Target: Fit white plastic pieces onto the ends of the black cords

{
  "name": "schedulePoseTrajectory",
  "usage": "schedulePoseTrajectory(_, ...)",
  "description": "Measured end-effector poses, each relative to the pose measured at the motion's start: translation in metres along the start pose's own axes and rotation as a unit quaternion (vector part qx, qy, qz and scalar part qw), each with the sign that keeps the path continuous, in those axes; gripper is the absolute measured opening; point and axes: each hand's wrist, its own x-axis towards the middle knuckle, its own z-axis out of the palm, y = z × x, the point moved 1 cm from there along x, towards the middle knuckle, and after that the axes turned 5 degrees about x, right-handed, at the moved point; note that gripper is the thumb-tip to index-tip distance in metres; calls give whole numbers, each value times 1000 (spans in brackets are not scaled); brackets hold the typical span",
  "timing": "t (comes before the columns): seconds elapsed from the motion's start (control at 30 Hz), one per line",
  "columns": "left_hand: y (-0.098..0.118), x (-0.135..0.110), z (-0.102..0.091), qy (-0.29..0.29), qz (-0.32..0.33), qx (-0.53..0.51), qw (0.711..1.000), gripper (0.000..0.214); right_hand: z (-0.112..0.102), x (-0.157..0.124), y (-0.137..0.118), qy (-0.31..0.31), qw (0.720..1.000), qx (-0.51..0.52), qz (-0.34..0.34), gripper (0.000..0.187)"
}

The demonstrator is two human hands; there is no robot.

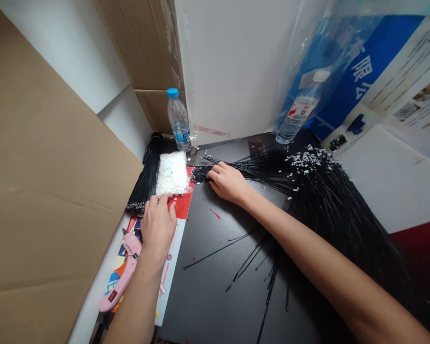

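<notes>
My left hand (158, 223) lies on a printed sheet (172, 248), its fingertips at the near edge of a clear bag of small white parts (172, 173); the fingers are together and what they pinch, if anything, is hidden. My right hand (226, 181) rests on the dark table with curled fingers on the ends of a spread bundle of thin black wires (318, 200). Many of those wires carry small white tips (308, 160). A second tied bundle of black wires (146, 179) lies left of the bag.
A pink tool (123, 277) lies by my left forearm. A water bottle (179, 119) stands behind the bag, another bottle (297, 117) inside a plastic bag at the back right. Cardboard panels (50, 191) wall the left. Loose black wires (251, 260) lie scattered on the table.
</notes>
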Motion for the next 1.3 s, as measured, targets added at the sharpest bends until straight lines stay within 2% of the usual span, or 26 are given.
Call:
schedulePoseTrajectory(0.27, -2, -1, 5, 7, 28, -1, 1000, 37, 13, 13, -14, 21, 1000, 2, 19, 23)
schedulePoseTrajectory(0.4, -2, 0, 4, 20, 38, -14, 999, 34, 16, 17, -16, 28, 999, -4, 21, 29)
schedulePoseTrajectory(0.63, 2, 1, 2, -5, 15, -15, 1000, 29, 15, 10, -14, 27, 999, 36, 24, 23)
schedulePoseTrajectory(0.83, 1, 1, 4, -9, 2, -11, 1000, 27, 22, 12, -12, 28, 999, -22, -22, 28)
schedulePoseTrajectory(1.07, 4, 0, 3, -8, 2, 3, 1000, 31, 24, 12, -10, 48, 997, -21, -51, 24)
schedulePoseTrajectory(1.13, 6, 0, 4, -7, 19, 5, 1000, 32, 18, 13, -11, 106, 993, 8, -52, 23)
schedulePoseTrajectory(1.2, 9, 0, 5, -6, 36, 6, 999, 33, 4, 13, -12, 221, 970, 82, -68, 20)
schedulePoseTrajectory(1.3, 15, -1, 5, -13, 37, 18, 999, 34, -33, 11, -15, 400, 882, 220, -118, 11)
